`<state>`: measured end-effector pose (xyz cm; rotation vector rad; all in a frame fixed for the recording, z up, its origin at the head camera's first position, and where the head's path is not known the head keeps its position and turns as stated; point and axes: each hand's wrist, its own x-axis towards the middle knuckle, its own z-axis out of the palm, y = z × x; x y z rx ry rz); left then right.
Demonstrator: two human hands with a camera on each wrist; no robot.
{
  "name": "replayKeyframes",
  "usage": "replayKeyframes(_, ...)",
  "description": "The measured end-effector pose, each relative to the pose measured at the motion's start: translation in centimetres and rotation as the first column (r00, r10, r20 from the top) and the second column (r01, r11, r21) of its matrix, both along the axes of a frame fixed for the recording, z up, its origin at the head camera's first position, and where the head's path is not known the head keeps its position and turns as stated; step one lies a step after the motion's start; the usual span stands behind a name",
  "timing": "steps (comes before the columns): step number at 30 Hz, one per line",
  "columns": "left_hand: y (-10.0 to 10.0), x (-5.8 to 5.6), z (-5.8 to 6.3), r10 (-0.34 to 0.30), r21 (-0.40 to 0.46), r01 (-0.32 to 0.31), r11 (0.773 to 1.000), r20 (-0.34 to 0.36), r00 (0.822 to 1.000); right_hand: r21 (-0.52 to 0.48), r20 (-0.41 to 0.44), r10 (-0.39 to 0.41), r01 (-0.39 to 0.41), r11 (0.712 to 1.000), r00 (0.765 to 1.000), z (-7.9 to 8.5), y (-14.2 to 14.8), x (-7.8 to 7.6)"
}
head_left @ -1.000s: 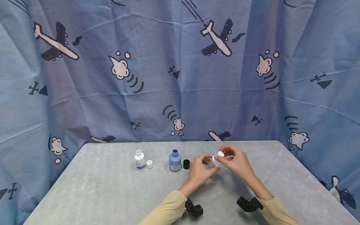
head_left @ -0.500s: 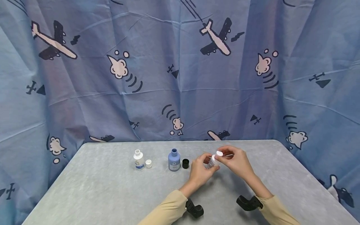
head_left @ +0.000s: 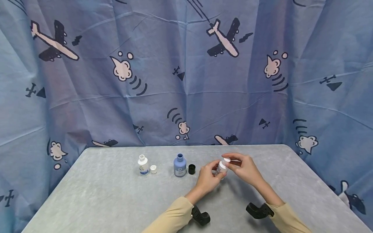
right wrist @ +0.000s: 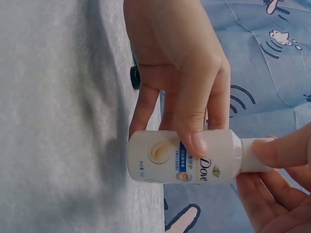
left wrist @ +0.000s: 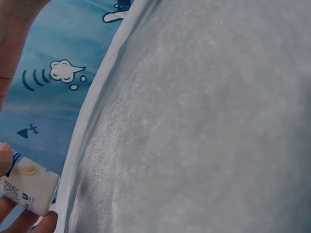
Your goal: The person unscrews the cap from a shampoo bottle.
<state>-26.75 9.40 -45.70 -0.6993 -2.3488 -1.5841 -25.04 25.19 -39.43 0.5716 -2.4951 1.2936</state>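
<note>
Over the right half of the table, my left hand (head_left: 206,178) grips a small white Dove bottle (right wrist: 160,156) round its body. In the right wrist view its thumb lies across the label, and the bottle's base points left. The fingers and thumb of my right hand (head_left: 246,169) pinch a white cap (right wrist: 253,155) at the bottle's neck end. There the cap lines up with the bottle and sits right at its shoulder. The left wrist view catches only the lower part of the bottle (left wrist: 33,187) between fingertips.
Left of the hands stand an uncapped blue bottle (head_left: 180,167) with a black cap (head_left: 191,169) beside it, and an uncapped white bottle (head_left: 143,166) with a white cap (head_left: 153,169). A patterned blue curtain (head_left: 157,126) hangs behind the grey table (head_left: 116,200).
The cap in my right hand has come down and tipped into line with the Dove bottle's neck. The bottle in my left hand has turned slightly. The other bottles stay put.
</note>
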Motion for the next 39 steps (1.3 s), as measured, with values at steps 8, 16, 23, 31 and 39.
replayKeyframes(8,-0.1,0.0,-0.1,0.003,0.002,-0.003,1.000,-0.006,1.000,-0.012,-0.029,0.055,-0.056,0.998,0.998,-0.5,0.0,-0.2)
replayKeyframes(16,-0.2,-0.1,-0.1,0.029,-0.024,-0.029,0.999,-0.010,1.000,-0.017,-0.006,0.018,-0.019,1.000,1.000,-0.8,-0.2,-0.2)
replayKeyframes(23,-0.3,-0.2,0.0,0.075,-0.028,-0.076,0.997,-0.030,0.997,-0.019,0.008,-0.127,0.127,0.992,0.992,-0.8,-0.5,-0.4)
replayKeyframes(31,-0.6,-0.1,0.4,0.131,-0.037,-0.131,0.991,0.008,0.991,0.059,0.061,-0.241,0.237,0.970,0.969,-0.9,-0.7,-0.4)
replayKeyframes(39,-0.7,0.0,0.6,0.153,-0.036,-0.153,0.988,0.021,0.988,0.055,0.067,-0.251,0.247,0.967,0.966,-0.8,-1.0,-0.6)
